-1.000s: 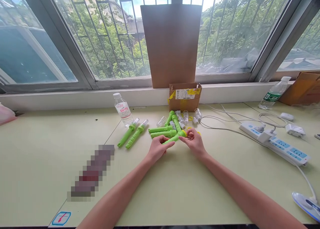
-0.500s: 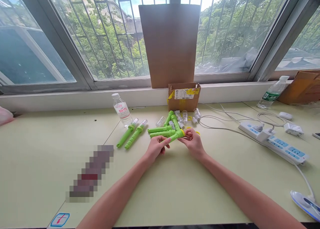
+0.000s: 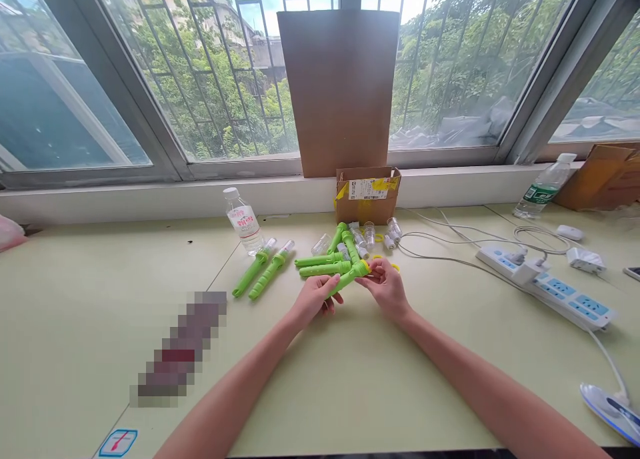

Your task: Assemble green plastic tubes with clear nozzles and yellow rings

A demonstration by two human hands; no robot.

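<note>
My left hand (image 3: 317, 295) is closed around a green plastic tube (image 3: 347, 280), held at a tilt above the table. At its upper right end sits a yellow ring (image 3: 367, 266), which the fingers of my right hand (image 3: 385, 286) pinch. More green tubes (image 3: 325, 268) lie just behind my hands, among clear plastic caps (image 3: 369, 233) and loose yellow rings (image 3: 377, 257). Left of them rest two green tubes with clear tops (image 3: 273, 269), side by side.
A water bottle (image 3: 244, 221) stands at the back left, a small cardboard box (image 3: 367, 209) at the back middle. On the right lie a power strip (image 3: 555, 287) and white cables (image 3: 445, 259); another bottle (image 3: 545, 187) stands behind. A blurred dark object (image 3: 183, 349) is at left.
My left hand and the held tube's lower end have shifted slightly down. My right hand stays at the yellow ring, nearly unmoved.
</note>
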